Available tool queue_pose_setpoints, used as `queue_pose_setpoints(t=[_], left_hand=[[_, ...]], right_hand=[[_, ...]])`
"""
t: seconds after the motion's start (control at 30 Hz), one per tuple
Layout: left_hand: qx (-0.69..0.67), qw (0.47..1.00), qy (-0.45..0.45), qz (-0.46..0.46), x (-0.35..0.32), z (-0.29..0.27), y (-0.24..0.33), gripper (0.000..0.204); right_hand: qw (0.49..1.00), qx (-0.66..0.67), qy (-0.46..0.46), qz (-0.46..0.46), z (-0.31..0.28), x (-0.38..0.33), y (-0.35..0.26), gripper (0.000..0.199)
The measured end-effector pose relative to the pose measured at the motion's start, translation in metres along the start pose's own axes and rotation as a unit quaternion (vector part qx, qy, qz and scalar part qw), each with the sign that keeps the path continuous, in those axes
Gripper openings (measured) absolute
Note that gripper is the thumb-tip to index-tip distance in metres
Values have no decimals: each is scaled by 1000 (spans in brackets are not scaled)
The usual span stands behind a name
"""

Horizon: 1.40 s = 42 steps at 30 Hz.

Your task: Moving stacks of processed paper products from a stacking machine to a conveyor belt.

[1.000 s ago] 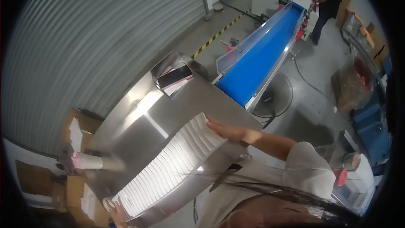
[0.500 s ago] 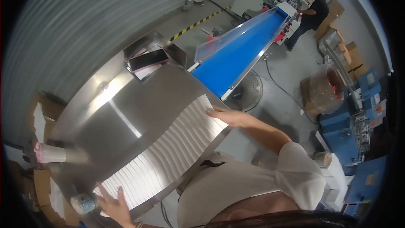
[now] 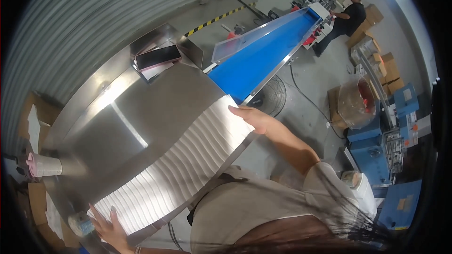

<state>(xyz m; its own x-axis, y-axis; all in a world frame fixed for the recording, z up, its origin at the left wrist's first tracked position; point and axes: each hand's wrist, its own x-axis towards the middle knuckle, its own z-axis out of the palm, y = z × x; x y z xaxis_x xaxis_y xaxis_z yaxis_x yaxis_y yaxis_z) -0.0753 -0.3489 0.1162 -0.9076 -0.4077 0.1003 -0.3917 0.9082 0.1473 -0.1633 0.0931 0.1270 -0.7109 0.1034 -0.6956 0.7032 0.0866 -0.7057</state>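
A grey corrugated metal shutter (image 3: 103, 28) fills the upper left. In front of it spreads a broad, shiny stainless-steel table (image 3: 94, 143), and from the table's far right end a long blue conveyor belt (image 3: 263, 56) with a clear side guard runs away toward machinery. Beside that machinery stands a co-worker in dark clothes (image 3: 349, 19).

A long, closely packed row of thin white pieces (image 3: 174, 164) lies on the table along the edge nearest the person, slanting from the lower left up toward the near end of the belt; its ridges run in wavy lines. A round floor fan with a wire guard (image 3: 273, 96) stands below, just beside the belt.

The person's right hand (image 3: 254, 118) is at the upper right end of the row, one digit stretched over the top; the rest of its fingers are hidden, so how far they close cannot be told. The left hand (image 3: 109, 229) is at the lower left end, fingers spread apart and laid against the white pieces.

A pale cup with a pink lid (image 3: 47, 165) lies near the table's left edge. A dark-screened phone (image 3: 157, 57) rests on papers in the far corner. A small round container (image 3: 81, 225) sits just beside the left hand.
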Motion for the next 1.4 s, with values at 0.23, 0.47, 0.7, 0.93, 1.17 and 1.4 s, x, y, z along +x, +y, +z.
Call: queue_pose_setpoints(t=[0.23,0.47,0.7,0.93,1.17,1.4], left_hand=[[7,998,-65,-16,3,-6,-1,59],[-78,996,-34,-16,-3,0,-3,63],[-35,999,1,-1,-13,8,3,67],[-73,997,-25,-5,-10,2,11,63],[-64,997,-36,-25,-12,-1,22,63],[-66,997,-26,-25,-14,2,25,64]], right_hand=[[989,-24,16,-144,-16,27,14,66],[889,437,-56,-121,-68,87,24,41],[943,-158,-138,-258,3,8,-2,68],[996,-25,13,-86,-11,28,8,57],[892,444,-28,-82,-68,83,27,32],[951,-164,-125,-229,0,25,2,69]])
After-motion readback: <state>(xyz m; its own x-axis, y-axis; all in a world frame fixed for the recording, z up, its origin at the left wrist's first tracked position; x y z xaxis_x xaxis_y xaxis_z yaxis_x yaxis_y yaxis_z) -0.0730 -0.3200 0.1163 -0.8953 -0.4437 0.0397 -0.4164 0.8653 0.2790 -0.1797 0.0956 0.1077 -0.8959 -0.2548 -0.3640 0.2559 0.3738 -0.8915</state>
